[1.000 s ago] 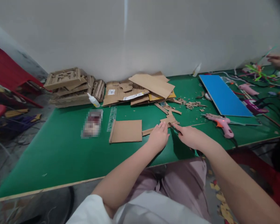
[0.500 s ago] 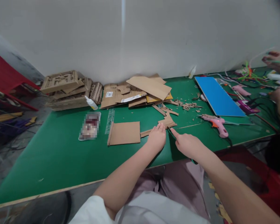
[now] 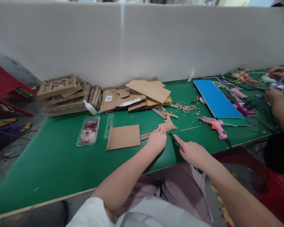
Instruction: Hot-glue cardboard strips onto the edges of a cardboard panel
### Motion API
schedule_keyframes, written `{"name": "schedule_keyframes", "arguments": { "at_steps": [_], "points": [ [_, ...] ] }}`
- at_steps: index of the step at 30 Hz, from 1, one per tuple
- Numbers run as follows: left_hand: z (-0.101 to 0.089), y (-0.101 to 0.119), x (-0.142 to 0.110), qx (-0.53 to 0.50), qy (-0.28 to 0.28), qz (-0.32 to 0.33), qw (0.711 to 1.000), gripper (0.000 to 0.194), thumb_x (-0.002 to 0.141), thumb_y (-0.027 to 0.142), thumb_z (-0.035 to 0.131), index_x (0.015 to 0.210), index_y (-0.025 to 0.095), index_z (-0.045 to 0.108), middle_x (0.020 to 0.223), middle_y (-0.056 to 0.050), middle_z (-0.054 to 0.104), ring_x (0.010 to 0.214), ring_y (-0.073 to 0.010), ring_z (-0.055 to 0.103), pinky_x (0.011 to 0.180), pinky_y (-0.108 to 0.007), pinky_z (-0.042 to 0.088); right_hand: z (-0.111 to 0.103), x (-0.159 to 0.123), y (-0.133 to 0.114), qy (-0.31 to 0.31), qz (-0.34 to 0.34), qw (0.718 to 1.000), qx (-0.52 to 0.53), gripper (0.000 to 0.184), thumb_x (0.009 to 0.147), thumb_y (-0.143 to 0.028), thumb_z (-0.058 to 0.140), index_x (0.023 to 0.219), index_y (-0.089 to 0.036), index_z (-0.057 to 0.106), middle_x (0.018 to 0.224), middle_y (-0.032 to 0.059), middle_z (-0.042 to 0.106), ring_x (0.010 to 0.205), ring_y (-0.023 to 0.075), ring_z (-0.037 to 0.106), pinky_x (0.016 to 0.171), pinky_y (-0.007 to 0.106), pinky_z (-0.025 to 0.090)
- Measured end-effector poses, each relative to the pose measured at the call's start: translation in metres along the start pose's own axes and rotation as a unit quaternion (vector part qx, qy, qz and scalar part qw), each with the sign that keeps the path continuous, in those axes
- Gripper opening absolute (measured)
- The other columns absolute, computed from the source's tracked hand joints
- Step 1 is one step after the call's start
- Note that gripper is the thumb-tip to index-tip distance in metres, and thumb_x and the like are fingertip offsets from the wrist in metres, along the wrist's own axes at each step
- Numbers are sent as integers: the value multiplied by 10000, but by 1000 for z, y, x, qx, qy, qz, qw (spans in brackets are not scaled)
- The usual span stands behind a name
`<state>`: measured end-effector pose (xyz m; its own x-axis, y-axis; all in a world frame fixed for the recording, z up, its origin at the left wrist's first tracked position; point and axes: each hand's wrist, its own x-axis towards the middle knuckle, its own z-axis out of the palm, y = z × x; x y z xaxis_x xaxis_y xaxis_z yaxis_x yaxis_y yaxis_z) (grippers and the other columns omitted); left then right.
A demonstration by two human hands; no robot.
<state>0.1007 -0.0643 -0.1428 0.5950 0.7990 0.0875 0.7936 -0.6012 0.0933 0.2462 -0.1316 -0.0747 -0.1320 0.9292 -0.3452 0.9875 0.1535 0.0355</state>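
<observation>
My left hand (image 3: 157, 139) lies with its fingers flat on a small cut piece of cardboard (image 3: 168, 124), pressing it against the table. A narrow cardboard strip (image 3: 144, 136) runs out from under that hand to the left. Just right of it, my right hand (image 3: 191, 151) is closed around a slim knife (image 3: 172, 136), index finger stretched along it. The knife's tip is near the cardboard's lower right edge, a small gap apart; most of its handle is hidden in the palm. A square cardboard panel (image 3: 124, 137) with a rolled left edge lies left of my hands.
Behind are stacked cardboard sheets (image 3: 148, 90), cardboard scraps (image 3: 186, 108) and a pile of cardboard frames (image 3: 59, 91). A pink glue gun (image 3: 216, 126) and a blue board (image 3: 219, 99) lie right. Phone (image 3: 88, 130), ruler (image 3: 109, 126) and glue bottle (image 3: 90, 107) stand left. Another person's hands (image 3: 275, 94) work far right.
The knife in my right hand has drawn slightly away from the cardboard edge, toward me. My left hand stays on the piece. The view has tilted up a little; the other person's hands have lowered.
</observation>
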Motion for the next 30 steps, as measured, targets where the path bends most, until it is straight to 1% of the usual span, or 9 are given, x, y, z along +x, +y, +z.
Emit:
{"name": "schedule_keyframes", "arguments": {
  "at_steps": [3, 5, 8, 11, 14, 17, 21, 25, 30],
  "points": [
    [0, -1, -2, -4, 14, 4, 1000, 413, 828, 130, 412, 1217, 8, 483, 1309, -193, 482, 1224, -250, 458, 982, -370, 422, 9, -5, 11, -2, 3, 994, 113, 550, 873, -255, 295, 1423, -244, 264, 746, 86, 683, 674, 237, 648, 568, 294, 425],
    [1, -1, -2, -7, 26, -1, 1000, 404, 835, 130, 404, 1214, 15, 486, 1294, -189, 499, 1218, -242, 467, 983, -365, 424, 20, -7, 19, 2, 7, 965, 263, 532, 889, -319, 301, 1418, -298, 251, 754, 46, 667, 635, 193, 644, 580, 283, 454],
    [4, -2, -2, -15, 46, -10, 999, 385, 849, 140, 394, 1201, 23, 498, 1271, -187, 522, 1196, -234, 492, 981, -363, 430, 35, -6, 27, 11, 36, 858, 512, 548, 872, -427, 345, 1398, -328, 227, 858, 19, 637, 502, 136, 610, 499, 272, 483],
    [4, -3, -3, -25, 62, -8, 998, 369, 867, 168, 387, 1192, 45, 512, 1264, -161, 537, 1188, -214, 501, 992, -335, 425, 41, 0, 27, 64, 60, 745, 662, 530, 824, -498, 416, 1278, -228, 367, 933, 51, 623, 488, 136, 604, 479, 299, 505],
    [3, -4, -4, -31, 71, -5, 997, 369, 866, 190, 402, 1185, 47, 519, 1261, -155, 542, 1181, -213, 508, 997, -325, 422, 35, 7, 25, 124, 52, 679, 722, 456, 850, -425, 341, 1206, -149, 413, 1045, 131, 628, 767, 196, 671, 679, 354, 538],
    [1, -4, -5, -32, 73, -4, 997, 376, 860, 201, 416, 1183, 40, 521, 1252, -163, 548, 1171, -217, 517, 1000, -329, 420, 25, 15, 26, 171, 35, 638, 750, 499, 849, -287, 219, 1320, -143, 296, 1192, 173, 582, 1065, 216, 595, 831, 400, 497],
    [0, -3, -5, -25, 72, 2, 997, 383, 869, 212, 404, 1186, 35, 524, 1258, -156, 545, 1175, -212, 513, 1004, -308, 415, 20, 30, 24, 234, 27, 616, 752, 485, 845, -319, 314, 1320, -218, 303, 1201, 146, 588, 1109, 211, 569, 842, 399, 489],
    [0, -4, -5, -18, 77, 6, 997, 391, 871, 222, 396, 1175, 13, 527, 1241, -171, 555, 1170, -220, 515, 1005, -312, 413, 25, 45, 14, 310, -15, 604, 734, 383, 724, -319, 609, 1082, -242, 496, 924, 66, 692, 878, 226, 663, 732, 372, 520],
    [3, -6, -5, -29, 84, 8, 996, 396, 876, 234, 394, 1181, 17, 523, 1248, -167, 550, 1169, -221, 516, 1000, -311, 422, 39, 55, 7, 360, 43, 684, 634, 237, 717, -391, 615, 834, -185, 606, 454, -51, 528, 456, 145, 551, 611, 326, 490]
  ]
}}
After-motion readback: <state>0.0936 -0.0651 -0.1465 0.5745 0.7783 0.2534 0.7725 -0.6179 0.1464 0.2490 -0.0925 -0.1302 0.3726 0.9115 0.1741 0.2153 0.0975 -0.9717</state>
